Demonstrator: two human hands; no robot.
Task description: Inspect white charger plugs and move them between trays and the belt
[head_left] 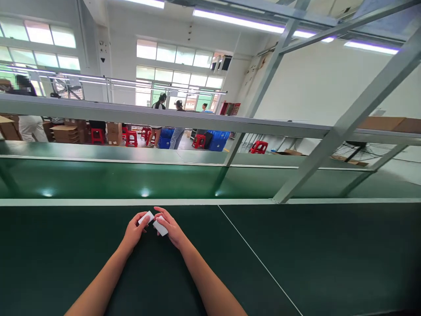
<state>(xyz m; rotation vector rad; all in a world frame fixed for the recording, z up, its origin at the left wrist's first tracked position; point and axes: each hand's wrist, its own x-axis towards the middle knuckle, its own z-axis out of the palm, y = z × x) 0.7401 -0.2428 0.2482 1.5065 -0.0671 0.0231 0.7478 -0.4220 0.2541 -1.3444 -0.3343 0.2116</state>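
Over the dark green tabletop [82, 245] my two hands are close together, each with a small white piece. My left hand [134, 229] is closed on a white rectangular piece [146, 217], thumb on top. In my right hand [173, 229] is a second white block-like piece [161, 226], gripped between thumb and fingers, with the index finger stretched out above it. The two pieces nearly meet at their inner ends; I cannot tell whether they touch. What kind of thing they are is too small to make out.
A pale rail [197, 202] runs along the table's far edge, with a slanting metal post [309, 162] on the right. Beyond lies a green conveyor-like surface [115, 180]. Farther back are several people, red stools [131, 138], blue bins [217, 140] and cardboard boxes [67, 134].
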